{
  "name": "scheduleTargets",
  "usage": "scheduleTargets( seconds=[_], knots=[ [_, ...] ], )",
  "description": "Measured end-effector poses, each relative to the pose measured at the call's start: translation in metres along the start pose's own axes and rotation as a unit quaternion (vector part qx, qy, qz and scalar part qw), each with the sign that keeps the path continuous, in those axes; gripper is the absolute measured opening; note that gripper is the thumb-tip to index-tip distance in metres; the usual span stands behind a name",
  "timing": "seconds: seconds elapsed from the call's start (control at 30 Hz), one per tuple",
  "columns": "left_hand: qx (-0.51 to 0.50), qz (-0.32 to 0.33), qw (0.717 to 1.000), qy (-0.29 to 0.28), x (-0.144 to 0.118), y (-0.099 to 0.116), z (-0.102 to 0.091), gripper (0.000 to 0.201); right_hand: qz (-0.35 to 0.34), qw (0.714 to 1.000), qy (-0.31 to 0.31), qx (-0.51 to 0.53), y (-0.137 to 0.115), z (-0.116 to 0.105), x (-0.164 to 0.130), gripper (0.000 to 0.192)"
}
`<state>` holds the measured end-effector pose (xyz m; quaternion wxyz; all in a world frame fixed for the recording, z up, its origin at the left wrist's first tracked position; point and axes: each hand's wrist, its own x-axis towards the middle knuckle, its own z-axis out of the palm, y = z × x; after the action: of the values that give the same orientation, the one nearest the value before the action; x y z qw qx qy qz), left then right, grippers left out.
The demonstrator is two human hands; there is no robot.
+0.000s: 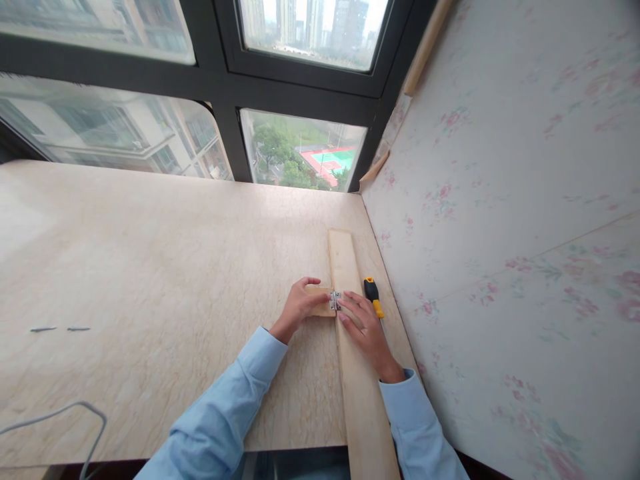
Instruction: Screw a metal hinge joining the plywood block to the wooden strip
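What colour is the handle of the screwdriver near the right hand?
Yellow and black handle, seen best in the head view.

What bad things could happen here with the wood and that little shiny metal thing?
The small wooden block under the left hand might slide, so the metal hinge ends up crooked on the long plank.

The right hand has fingers right by the hinge, so they could get pinched.

The plank sticks out past the table edge, so a bump could knock it. The yellow screwdriver beside it could roll.
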<state>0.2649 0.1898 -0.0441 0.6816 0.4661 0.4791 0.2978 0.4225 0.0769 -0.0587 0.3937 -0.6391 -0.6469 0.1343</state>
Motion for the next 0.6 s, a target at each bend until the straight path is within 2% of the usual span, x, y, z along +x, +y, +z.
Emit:
scheduleTargets(
  seconds=[0.6],
  knots=[
    [-0.013,0.005,1.000,-0.001,0.0014,-0.0046,0.0008,0.057,0.029,0.999,-0.005,0.036,-0.0035,-0.0033,0.0005,0.029]
  ],
)
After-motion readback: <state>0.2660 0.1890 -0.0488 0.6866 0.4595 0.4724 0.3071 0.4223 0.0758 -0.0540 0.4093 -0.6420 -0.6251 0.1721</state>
